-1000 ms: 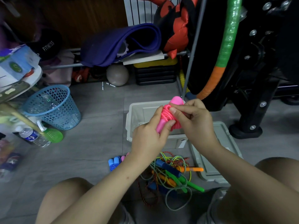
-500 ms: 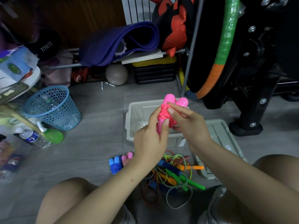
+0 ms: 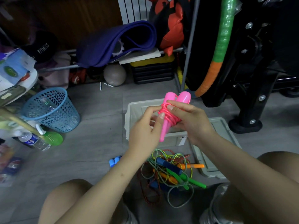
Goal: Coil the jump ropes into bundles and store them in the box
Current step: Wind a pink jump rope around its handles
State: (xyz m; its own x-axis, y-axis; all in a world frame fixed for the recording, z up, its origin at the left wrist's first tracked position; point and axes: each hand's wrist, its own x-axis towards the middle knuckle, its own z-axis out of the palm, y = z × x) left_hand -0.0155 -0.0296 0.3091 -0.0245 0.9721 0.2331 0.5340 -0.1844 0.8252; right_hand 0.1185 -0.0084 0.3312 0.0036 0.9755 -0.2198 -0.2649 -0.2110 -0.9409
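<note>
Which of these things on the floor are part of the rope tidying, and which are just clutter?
Job: pink jump rope in both hands, tangled ropes, blue bundle, box, lid.
Clutter: blue basket, water bottle, grey ball, purple mat.

Glossy plastic handles (image 3: 163, 130); matt box (image 3: 129, 113).

The floor (image 3: 100, 113) is laid in large grey tiles with visible seams. A dark wood-toned wall (image 3: 72, 18) closes the rear left; beside it stands a white ribbed panel (image 3: 134, 8) (possibly a radiator). A low metal rack (image 3: 64, 67) carries a folded purple mat (image 3: 116, 42). A blue mesh wastebasket (image 3: 51, 110) stands at left. Black exercise equipment (image 3: 252, 75) occupies the right. Lighting is dim.
</note>
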